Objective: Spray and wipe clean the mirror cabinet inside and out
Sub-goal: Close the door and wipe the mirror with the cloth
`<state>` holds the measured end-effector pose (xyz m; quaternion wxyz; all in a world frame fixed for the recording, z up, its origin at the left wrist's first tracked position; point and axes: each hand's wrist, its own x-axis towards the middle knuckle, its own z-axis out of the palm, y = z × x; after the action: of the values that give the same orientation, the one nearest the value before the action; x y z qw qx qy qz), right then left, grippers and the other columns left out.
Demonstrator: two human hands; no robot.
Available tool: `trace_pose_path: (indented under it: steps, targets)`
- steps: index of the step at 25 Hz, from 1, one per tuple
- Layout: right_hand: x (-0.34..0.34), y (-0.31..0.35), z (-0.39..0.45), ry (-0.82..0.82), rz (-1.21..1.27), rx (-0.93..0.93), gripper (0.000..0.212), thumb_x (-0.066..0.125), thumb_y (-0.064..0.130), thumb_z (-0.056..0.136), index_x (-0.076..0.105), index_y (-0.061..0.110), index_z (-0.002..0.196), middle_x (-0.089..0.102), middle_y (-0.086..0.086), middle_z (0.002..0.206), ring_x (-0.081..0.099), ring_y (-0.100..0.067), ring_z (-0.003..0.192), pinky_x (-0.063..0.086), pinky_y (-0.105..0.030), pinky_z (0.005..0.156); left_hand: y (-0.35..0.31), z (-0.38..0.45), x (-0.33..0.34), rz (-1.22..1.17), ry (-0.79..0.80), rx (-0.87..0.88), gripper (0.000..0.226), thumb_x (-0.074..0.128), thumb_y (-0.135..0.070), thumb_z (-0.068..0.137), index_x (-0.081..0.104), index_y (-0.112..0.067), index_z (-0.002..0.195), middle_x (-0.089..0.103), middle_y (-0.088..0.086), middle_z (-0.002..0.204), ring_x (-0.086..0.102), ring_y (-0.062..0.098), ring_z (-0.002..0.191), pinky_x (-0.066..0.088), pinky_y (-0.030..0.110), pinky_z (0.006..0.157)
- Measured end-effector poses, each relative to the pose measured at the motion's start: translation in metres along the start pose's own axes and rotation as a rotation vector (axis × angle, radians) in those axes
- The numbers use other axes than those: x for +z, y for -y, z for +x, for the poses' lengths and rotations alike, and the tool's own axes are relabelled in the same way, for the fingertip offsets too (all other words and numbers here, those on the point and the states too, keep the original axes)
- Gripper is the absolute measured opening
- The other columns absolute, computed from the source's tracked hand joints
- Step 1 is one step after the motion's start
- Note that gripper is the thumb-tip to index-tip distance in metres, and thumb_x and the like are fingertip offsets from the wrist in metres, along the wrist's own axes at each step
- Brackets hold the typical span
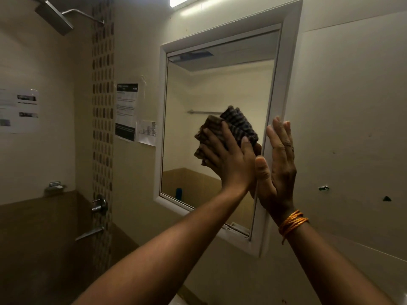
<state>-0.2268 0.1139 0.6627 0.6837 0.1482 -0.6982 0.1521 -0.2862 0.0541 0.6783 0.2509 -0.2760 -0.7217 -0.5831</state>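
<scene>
Mirror cabinet on the wall ahead, door nearly closed. Our left hand presses a striped cloth to the glass, fingers spread over it; right hand flat on the frame, fingers straight. Risk: door swings if the brace slips. Wall notices unreadable.

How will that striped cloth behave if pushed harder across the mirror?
Probably floppy: the cloth bunches in folds under the left hand. It likely weighs little, since it stays up under flat fingers. It may slide easily on the smooth mirror.
</scene>
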Motion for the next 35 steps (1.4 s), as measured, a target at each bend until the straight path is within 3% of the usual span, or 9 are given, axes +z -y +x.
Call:
trace_pose_path:
  steps: [3,6,10,13,15,20,25,29,35]
  targets:
    - [-0.002,0.004,-0.013,0.005,0.015,-0.009,0.074,0.032,0.050,0.105,0.040,-0.013,0.145,0.031,-0.031,0.158,0.019,-0.045,0.153,0.022,-0.051,0.125,0.015,-0.020,0.008,0.126,-0.013,0.251,0.076,0.015,-0.070,0.094,-0.009,-0.033,0.155,-0.029,0.006,0.161,-0.029,0.032,0.147,-0.009,0.059,0.118]
    - [-0.003,0.005,-0.022,0.011,-0.006,-0.022,0.071,0.036,0.046,0.105,0.039,-0.013,0.144,0.031,-0.033,0.157,0.020,-0.046,0.152,0.022,-0.052,0.125,0.041,-0.024,0.003,0.214,0.014,0.491,0.074,0.020,-0.064,0.097,-0.003,-0.026,0.156,-0.021,0.015,0.163,-0.024,0.037,0.148,-0.008,0.061,0.118]
    - [-0.002,0.001,-0.037,0.036,-0.061,-0.047,0.063,0.045,0.035,0.102,0.039,-0.012,0.144,0.031,-0.031,0.158,0.019,-0.047,0.152,0.021,-0.053,0.125,0.087,-0.001,-0.022,0.336,0.092,0.898,0.068,0.034,-0.049,0.098,0.012,-0.019,0.155,0.002,0.025,0.162,-0.005,0.050,0.148,0.011,0.069,0.113]
    - [-0.002,-0.003,-0.045,0.053,-0.104,-0.061,0.062,0.051,0.028,0.098,0.039,-0.011,0.144,0.031,-0.030,0.158,0.019,-0.047,0.152,0.020,-0.053,0.125,0.119,0.027,-0.042,0.431,0.117,1.114,0.063,0.036,-0.048,0.098,0.021,-0.019,0.153,0.004,0.018,0.162,0.005,0.055,0.146,0.013,0.069,0.114]
    - [-0.001,-0.004,-0.048,0.054,-0.125,-0.068,0.063,0.051,0.030,0.097,0.038,-0.009,0.145,0.032,-0.032,0.157,0.019,-0.049,0.151,0.020,-0.054,0.125,0.136,0.043,-0.052,0.457,0.106,1.155,0.065,0.034,-0.049,0.099,0.013,-0.027,0.156,-0.005,0.011,0.164,0.004,0.053,0.146,0.011,0.067,0.117]
    - [0.003,-0.006,-0.051,0.033,-0.147,-0.064,0.064,0.045,0.038,0.101,0.037,-0.008,0.145,0.032,-0.031,0.157,0.020,-0.048,0.151,0.019,-0.051,0.125,0.179,0.073,-0.074,0.443,0.065,0.898,0.072,0.034,-0.045,0.099,-0.005,-0.030,0.157,-0.003,0.023,0.161,-0.002,0.053,0.147,0.009,0.069,0.115]
    - [0.004,-0.006,-0.053,0.028,-0.164,-0.059,0.065,0.041,0.041,0.103,0.038,-0.009,0.144,0.033,-0.032,0.156,0.021,-0.049,0.151,0.019,-0.050,0.125,0.198,0.074,-0.077,0.339,0.015,0.588,0.068,0.029,-0.049,0.101,-0.002,-0.027,0.158,-0.010,0.019,0.164,-0.012,0.038,0.151,0.003,0.065,0.118]
    - [0.005,-0.005,-0.053,0.020,-0.159,-0.061,0.063,0.048,0.033,0.098,0.038,-0.008,0.145,0.034,-0.032,0.156,0.022,-0.050,0.150,0.021,-0.054,0.125,0.180,0.059,-0.059,0.142,-0.071,0.180,0.071,0.024,-0.054,0.098,0.000,-0.027,0.159,-0.018,0.003,0.165,-0.019,0.027,0.151,-0.005,0.055,0.121]
    - [0.003,-0.001,-0.056,0.032,-0.115,-0.018,0.064,0.051,0.026,0.093,0.038,-0.007,0.146,0.032,-0.031,0.158,0.018,-0.048,0.152,0.020,-0.055,0.125,0.119,0.028,-0.039,-0.078,-0.061,-0.429,0.063,0.020,-0.054,0.104,-0.005,-0.033,0.158,-0.017,0.004,0.165,-0.013,0.033,0.151,-0.008,0.053,0.119]
